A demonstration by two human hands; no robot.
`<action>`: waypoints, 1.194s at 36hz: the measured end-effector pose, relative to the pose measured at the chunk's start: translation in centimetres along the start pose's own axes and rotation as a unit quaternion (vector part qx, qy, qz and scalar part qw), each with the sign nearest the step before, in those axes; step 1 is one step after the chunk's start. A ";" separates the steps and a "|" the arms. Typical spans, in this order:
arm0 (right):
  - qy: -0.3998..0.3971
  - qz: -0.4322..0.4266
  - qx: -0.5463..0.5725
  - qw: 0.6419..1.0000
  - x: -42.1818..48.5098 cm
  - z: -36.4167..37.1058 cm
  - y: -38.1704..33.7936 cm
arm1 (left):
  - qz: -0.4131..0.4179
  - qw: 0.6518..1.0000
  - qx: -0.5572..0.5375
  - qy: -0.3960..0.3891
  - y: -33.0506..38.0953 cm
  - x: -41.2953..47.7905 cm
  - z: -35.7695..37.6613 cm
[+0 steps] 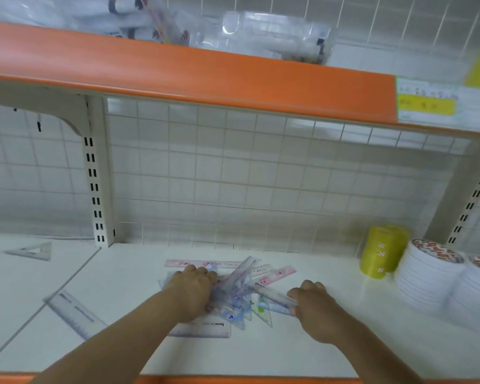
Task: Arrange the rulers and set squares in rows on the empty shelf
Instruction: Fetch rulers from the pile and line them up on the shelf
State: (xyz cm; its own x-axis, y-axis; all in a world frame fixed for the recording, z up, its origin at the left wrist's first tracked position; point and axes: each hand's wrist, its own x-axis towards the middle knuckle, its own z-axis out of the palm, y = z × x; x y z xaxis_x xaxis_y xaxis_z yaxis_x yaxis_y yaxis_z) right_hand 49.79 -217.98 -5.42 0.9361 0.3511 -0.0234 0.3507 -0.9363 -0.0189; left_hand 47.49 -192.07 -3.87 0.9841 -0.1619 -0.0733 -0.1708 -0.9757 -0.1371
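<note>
A jumbled pile of clear and pink rulers and set squares (241,289) lies on the white shelf (302,345) in the middle. My left hand (191,292) lies on the pile's left side, fingers bent over the pieces. To the right, my right hand (313,306) pinches the end of a clear ruler (272,296) that sticks out of the pile. A pink ruler (200,263) lies flat behind the pile. Another clear ruler (74,314) lies at an angle on the left. A clear set square (32,251) rests on the neighbouring shelf bay at far left.
A yellow roll (380,249) and stacks of white round packs (432,275) stand at the shelf's right end. A wire grid back panel (261,184) rises behind. An orange-edged upper shelf (178,70) with clear packaged goods hangs overhead. The shelf's orange front lip (233,380) runs along the bottom.
</note>
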 end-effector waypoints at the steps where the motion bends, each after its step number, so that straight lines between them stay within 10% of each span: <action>1: 0.002 -0.001 0.000 1.000 0.0 0.1 0.0 | 0.004 1.000 -0.001 -0.004 0.0 0.0 -0.1; 16: 0.005 -0.005 -0.011 1.000 -0.1 0.3 0.1 | 0.038 0.998 -0.044 -0.029 -0.1 -0.4 -1.1; 43: 0.009 -0.002 -0.009 1.000 -0.5 0.4 -0.1 | -0.161 0.978 -0.111 -0.074 4.9 2.2 -1.6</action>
State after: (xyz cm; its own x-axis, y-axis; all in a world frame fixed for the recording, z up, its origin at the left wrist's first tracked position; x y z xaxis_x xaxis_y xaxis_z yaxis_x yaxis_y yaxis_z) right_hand 49.27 -218.06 -5.80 0.9347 0.3553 -0.0056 0.3553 -0.9348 -0.0001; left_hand 48.86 -197.46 -3.10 0.9646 0.1657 -0.2054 0.1776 -0.9832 0.0410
